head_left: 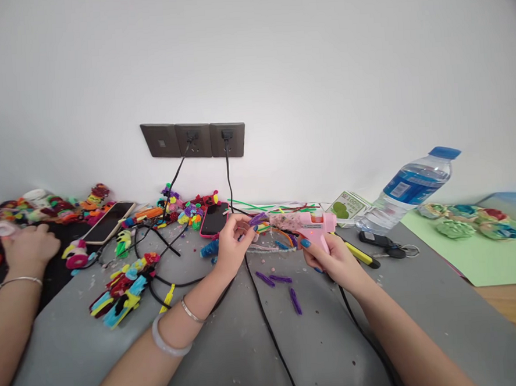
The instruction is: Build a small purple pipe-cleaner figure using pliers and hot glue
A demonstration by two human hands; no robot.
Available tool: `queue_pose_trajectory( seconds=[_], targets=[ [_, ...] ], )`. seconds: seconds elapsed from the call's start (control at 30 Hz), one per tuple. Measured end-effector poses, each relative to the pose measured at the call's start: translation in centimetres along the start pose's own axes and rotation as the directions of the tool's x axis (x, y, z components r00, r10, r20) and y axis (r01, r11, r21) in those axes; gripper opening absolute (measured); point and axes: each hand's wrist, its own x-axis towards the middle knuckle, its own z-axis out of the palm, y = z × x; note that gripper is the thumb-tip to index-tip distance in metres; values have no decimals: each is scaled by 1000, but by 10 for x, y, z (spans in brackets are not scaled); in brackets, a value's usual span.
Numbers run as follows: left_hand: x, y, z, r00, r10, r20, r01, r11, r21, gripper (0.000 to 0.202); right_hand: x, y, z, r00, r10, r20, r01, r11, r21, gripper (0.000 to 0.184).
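Observation:
My right hand (332,261) grips a pink hot glue gun (306,224), a finger on its trigger, with the nozzle pointing left. My left hand (233,241) pinches a small purple pipe-cleaner piece (258,218) right at the nozzle's tip. Both hands hover over a grey mat (232,346). Short purple pipe-cleaner bits (281,285) lie on the mat just below the hands. The gun's black cord (270,332) runs down the mat toward me.
Another person's hand (27,248) rests at the far left by colourful craft pieces (124,288). Two phones (109,221) (213,219), a wall socket strip (193,140) with cables, a tilted water bottle (409,189), keys (386,244), a yellow cutter (360,254) and green paper (484,255) surround the work.

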Motion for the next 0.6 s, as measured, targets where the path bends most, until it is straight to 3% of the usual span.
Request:
queue_pose_trajectory(
  seconds=[0.23,0.6],
  targets=[
    [0,0,1,1000,1,-2,-1,1000,5,14,0,-3,3,998,60,14,-59,998,-32,56],
    [0,3,0,1000,-7,6,7,1000,4,16,0,1,3,998,58,-5,-58,997,-51,56]
  ],
)
